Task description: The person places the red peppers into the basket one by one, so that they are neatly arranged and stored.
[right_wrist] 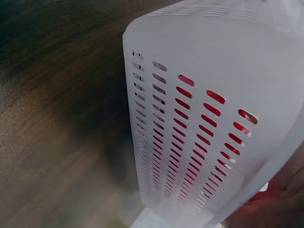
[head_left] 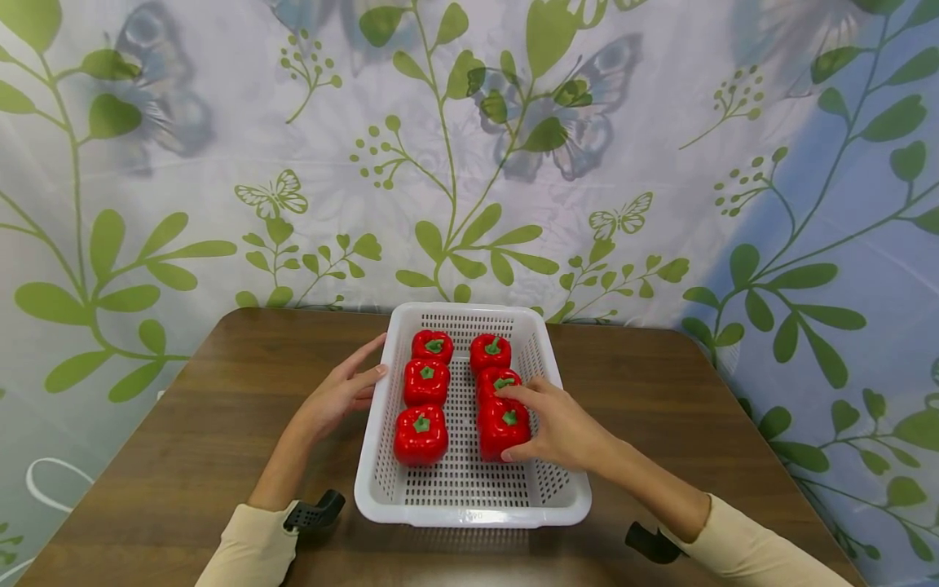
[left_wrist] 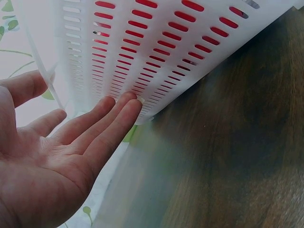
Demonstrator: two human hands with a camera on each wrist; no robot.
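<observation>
A white plastic basket [head_left: 475, 515] holds several red bell peppers with green stems, in a left row and a right row. My right hand [head_left: 568, 428] reaches over the basket's right wall and grips the front pepper [head_left: 496, 432] of the right row, thumb on its near side and fingers on its far side. Just behind it sits the middle pepper [head_left: 490, 381], partly covered by those fingers. My left hand [head_left: 337, 399] is at the basket's left side, its fingers [left_wrist: 116, 126] extended along the slotted outer wall [left_wrist: 156, 52].
The basket stands on a brown wooden table [head_left: 631, 383], near its back edge. In the left row are a back pepper [head_left: 424, 342], a middle pepper [head_left: 418, 390] and a front pepper [head_left: 421, 448]. A leaf-and-butterfly patterned cloth [head_left: 455, 163] hangs behind the table.
</observation>
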